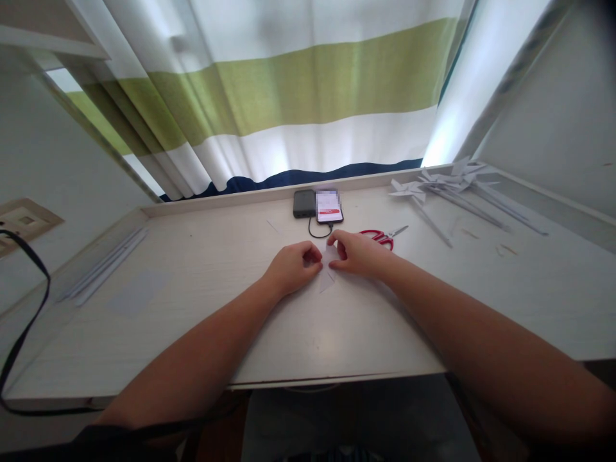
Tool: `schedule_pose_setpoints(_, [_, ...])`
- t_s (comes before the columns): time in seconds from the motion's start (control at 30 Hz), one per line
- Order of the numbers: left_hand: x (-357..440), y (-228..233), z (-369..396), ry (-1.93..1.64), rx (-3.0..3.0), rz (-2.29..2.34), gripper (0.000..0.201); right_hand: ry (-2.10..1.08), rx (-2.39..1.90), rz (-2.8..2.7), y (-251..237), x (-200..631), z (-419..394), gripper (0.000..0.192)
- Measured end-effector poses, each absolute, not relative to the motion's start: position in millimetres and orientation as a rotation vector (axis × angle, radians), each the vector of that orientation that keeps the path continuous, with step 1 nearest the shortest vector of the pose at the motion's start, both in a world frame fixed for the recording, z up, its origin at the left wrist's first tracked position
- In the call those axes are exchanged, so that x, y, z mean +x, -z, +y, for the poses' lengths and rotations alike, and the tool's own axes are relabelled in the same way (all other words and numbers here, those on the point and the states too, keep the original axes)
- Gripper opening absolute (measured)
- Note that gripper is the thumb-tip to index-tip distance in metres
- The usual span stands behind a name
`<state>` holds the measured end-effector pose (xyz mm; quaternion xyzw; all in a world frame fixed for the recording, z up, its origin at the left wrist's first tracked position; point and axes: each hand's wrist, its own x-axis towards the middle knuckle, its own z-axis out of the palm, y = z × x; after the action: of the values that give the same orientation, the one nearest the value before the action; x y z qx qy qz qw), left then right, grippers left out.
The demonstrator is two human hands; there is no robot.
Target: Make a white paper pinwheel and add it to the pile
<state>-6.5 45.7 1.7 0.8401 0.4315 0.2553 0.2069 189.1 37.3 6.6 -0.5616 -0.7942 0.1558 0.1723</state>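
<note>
On my pale desk [337, 350], before the green-banded curtain [332, 83], the small white paper [327, 281] lies between my left hand [294, 266] and right hand [359, 253]; left fingertips curl close, right thumb and forefinger stand apart, whether either pinches I cannot tell

paper [328, 277] on desk [308, 343] | phone [330, 204] behind | scissors [386, 237] right | pinwheels [447, 181] back right | sheet [137, 293] far left

Paper [326, 281] partly hidden; phone screen [329, 203] blurred.
</note>
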Motion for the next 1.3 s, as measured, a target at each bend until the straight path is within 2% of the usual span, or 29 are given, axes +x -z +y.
schedule_pose_setpoints(0.17, [-7, -4, 45, -0.653, 2.4, 1.246, 0.012, -0.378, -1.633, -2.164, -6, 188, 36, 0.053])
schedule_pose_setpoints(0.37, [-6, -5, 43, -0.633, 2.41, 1.274, 0.013, -0.334, -1.446, -2.35, -7, 188, 39, 0.017])
schedule_pose_setpoints(0.67, [-6, -3, 45, -0.658, 2.42, 1.269, 0.017, -0.369, -1.416, -2.435, -12, 185, 36, 0.017])
schedule_pose_setpoints(1.0, [-10, 5, 52, -0.648, 2.551, 1.24, 0.03, -0.212, -1.273, -2.469, -9, 189, 37, 0.015])
schedule_pose_setpoints(1.3, [-12, 6, 54, -0.629, 2.584, 1.301, 0.027, -0.277, -1.166, -2.574, -11, 187, 34, 0.021])
